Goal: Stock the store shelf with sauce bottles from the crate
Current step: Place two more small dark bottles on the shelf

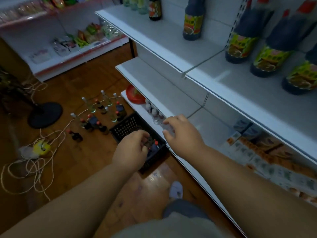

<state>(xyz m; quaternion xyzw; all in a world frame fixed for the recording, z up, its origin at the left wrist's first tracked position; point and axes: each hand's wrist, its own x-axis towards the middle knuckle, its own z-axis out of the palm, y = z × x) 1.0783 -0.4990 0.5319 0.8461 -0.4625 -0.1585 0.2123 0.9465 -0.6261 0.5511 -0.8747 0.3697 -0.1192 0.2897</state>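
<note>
A person stands over a black perforated plastic crate [127, 128] that sits on the brown wooden floor [82, 86], just beside the base of a white metal store shelf unit [171, 86]. Both bare arms reach forward and down.

The left hand [131, 151] hangs over the near end of the crate with its fingers curled downward among the dark red-capped sauce bottles [155, 146] that stand inside; blur hides whether the fingers have closed round one of them.

The right hand [181, 133] is higher and closer to the shelving, at the edge of the lowest shelf, and its fingers wrap a small clear bottle [165, 127]. Beyond it a short row of small bottles [151, 109] stands on that lowest shelf, with a red round plate [134, 97] at the far end.

On the floor to the left of the crate stands a loose cluster of dark sauce bottles and tall clear glass bottles [101, 112]. Farther left are a black round stand base [45, 115], a tangle of pale cord [34, 167] and a yellow roll [41, 147].

The top shelf carries large dark bottles with green-and-yellow labels and red caps [267, 54], grouped at the right, one more [193, 19] apart near the middle. The middle shelf shows bare white board. Boxed goods [267, 158] fill the lower right.
</note>
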